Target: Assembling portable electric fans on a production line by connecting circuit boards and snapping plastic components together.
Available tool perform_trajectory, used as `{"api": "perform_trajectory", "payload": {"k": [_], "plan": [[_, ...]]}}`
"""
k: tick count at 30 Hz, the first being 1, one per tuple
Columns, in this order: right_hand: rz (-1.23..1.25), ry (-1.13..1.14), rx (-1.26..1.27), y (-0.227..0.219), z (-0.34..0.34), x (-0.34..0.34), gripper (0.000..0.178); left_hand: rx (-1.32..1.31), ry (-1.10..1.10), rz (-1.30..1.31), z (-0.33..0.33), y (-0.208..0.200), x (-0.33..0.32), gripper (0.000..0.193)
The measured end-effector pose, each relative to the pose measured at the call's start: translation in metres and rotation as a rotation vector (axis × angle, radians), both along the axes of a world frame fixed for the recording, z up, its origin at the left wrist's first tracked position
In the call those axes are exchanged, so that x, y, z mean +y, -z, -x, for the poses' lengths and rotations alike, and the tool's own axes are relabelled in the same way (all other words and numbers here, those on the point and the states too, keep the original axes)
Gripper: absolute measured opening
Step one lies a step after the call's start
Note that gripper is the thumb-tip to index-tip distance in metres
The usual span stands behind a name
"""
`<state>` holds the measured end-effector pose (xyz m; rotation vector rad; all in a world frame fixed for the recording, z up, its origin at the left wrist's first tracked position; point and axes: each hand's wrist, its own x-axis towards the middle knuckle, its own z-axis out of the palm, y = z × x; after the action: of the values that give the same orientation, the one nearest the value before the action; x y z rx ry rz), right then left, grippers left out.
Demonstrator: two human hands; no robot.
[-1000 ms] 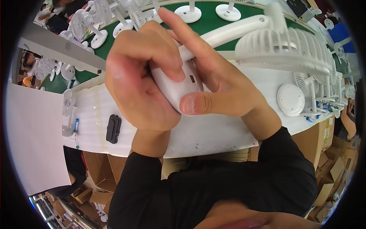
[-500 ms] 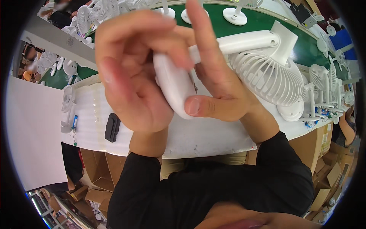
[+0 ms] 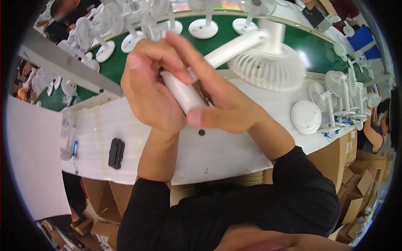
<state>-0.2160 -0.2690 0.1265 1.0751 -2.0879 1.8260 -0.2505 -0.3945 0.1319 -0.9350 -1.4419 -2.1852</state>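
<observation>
- Your left hand (image 3: 153, 90): wrapped around the white fan base (image 3: 182, 94), raised above the white table (image 3: 125, 129).
- Your right hand (image 3: 222, 106): gripping the same base, thumb beneath.
- Fan head (image 3: 268, 62): tilted away, right.

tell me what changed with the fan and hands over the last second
Both hands, left and right, turned the white fan: its base went from face-on to edge-on, its head swung up and left. Both kept hold. The black block on the bench stayed put.
</observation>
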Motion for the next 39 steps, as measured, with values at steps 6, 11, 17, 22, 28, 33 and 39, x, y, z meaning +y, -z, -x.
{"api": "perform_trajectory", "payload": {"k": [6,11,17,22,28,33,39], "plan": [[0.059,0.324,-0.374,0.007,0.01,0.039,0.091,-0.11,-0.131,-0.201,0.023,-0.004,0.009,0.033],[0.072,0.622,-0.413,0.021,0.039,0.076,0.083,-0.118,-0.086,-0.192,0.031,-0.014,-0.026,0.017],[-0.288,1.125,-0.28,0.052,0.074,0.154,0.074,-0.096,-0.172,-0.271,0.039,-0.021,-0.055,0.01],[-0.603,1.474,-0.266,0.106,0.081,0.245,0.061,-0.16,-0.153,-0.229,0.047,-0.017,-0.067,0.01],[-0.91,1.527,-0.091,0.06,0.071,0.174,0.053,-0.36,-0.294,0.212,0.071,0.005,-0.068,0.013],[-0.557,0.835,-0.118,0.073,0.101,0.069,0.047,-0.348,-0.455,0.608,0.076,0.02,-0.066,0.013],[-0.596,0.568,-0.14,0.102,0.144,0.047,0.032,-0.359,-0.227,0.42,0.066,0.0,-0.064,0.015]]}}
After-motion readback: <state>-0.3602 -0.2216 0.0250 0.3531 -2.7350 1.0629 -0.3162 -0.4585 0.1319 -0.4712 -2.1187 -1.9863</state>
